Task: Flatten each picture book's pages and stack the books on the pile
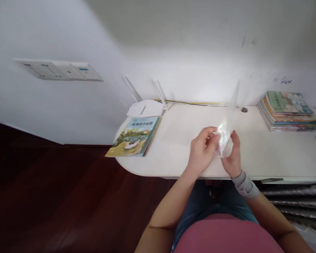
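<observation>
Clear plastic film (pixel 223 140) is bunched between both hands, just in from the front edge of the white desk (pixel 265 154), with a thinner, see-through stretch rising toward the desk's back edge. The left hand (pixel 202 149) has it pinched, fingers curled nearly closed around the crumpled part. The right hand (pixel 234 158), with a grey wrist brace (pixel 244 185) around its wrist, holds the other side half closed, its fingers (pixel 235 137) curved up against the film.

At the desk's left end, a picture book (pixel 133 137) lies flat, one corner jutting past the rounded edge, well apart from the left hand. A folded white item (pixel 144 109) sits at the back edge behind it. Toward the desk's right end, a stack of books (pixel 289 112) sits well apart from the right hand, with a broad stretch of white desktop between them. A cable (pixel 184 102) runs along the back edge. Beyond the desk's left end lies a dark wooden floor (pixel 42 193).
</observation>
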### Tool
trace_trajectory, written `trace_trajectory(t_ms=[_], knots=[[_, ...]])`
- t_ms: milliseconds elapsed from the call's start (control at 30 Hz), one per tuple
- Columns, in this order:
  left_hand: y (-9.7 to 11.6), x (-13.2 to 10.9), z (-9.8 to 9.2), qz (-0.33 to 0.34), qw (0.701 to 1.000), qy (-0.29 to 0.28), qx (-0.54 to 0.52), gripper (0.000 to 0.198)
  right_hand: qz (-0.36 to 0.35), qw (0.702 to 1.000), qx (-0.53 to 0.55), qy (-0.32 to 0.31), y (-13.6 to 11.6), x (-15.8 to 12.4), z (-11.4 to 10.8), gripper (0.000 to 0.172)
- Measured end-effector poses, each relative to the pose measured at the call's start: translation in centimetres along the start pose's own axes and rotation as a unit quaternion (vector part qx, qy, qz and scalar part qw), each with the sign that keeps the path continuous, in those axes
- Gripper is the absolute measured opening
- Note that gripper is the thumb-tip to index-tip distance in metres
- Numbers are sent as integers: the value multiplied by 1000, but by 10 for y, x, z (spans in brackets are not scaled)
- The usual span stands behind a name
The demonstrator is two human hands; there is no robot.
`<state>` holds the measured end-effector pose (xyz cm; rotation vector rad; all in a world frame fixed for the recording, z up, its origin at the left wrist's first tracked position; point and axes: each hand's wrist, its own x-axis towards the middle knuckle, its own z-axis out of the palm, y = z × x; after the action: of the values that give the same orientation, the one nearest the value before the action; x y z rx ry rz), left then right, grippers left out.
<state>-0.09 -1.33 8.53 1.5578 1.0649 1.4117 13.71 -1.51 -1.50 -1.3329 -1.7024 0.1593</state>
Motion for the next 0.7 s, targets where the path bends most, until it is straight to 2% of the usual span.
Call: trace_trajectory(t_ms=[67, 100, 167, 233, 300, 400, 500, 600, 700], knots=[[0, -7, -10, 0, 996, 71, -51, 26, -6, 995, -47, 93, 10, 2, -26, 57], [-4, -9, -18, 1, 993, 104, -49, 29, -17, 991, -77, 109, 16, 3, -41, 51], [-21, -11, -32, -10, 991, 134, 8, 35, -36, 984, -147, 94, 27, 3, -71, 43], [-43, -16, -42, -49, 984, 112, 127, 38, -53, 975, -210, 55, 36, -3, -95, 42], [-66, -26, -45, -98, 952, 70, 282, 39, -73, 965, -253, -8, 45, -14, -108, 44], [-92, -43, -42, -143, 881, 5, 450, 39, -87, 947, -279, -135, 62, -35, -111, 47], [-104, -52, -37, -119, 846, -31, 518, 40, -73, 931, -281, -223, 81, -52, -107, 41], [-108, -51, -35, -96, 822, -51, 558, 39, -78, 921, -278, -261, 91, -59, -105, 50], [-108, -47, -35, -98, 811, -67, 573, 39, -85, 915, -296, -260, 92, -60, -105, 64]])
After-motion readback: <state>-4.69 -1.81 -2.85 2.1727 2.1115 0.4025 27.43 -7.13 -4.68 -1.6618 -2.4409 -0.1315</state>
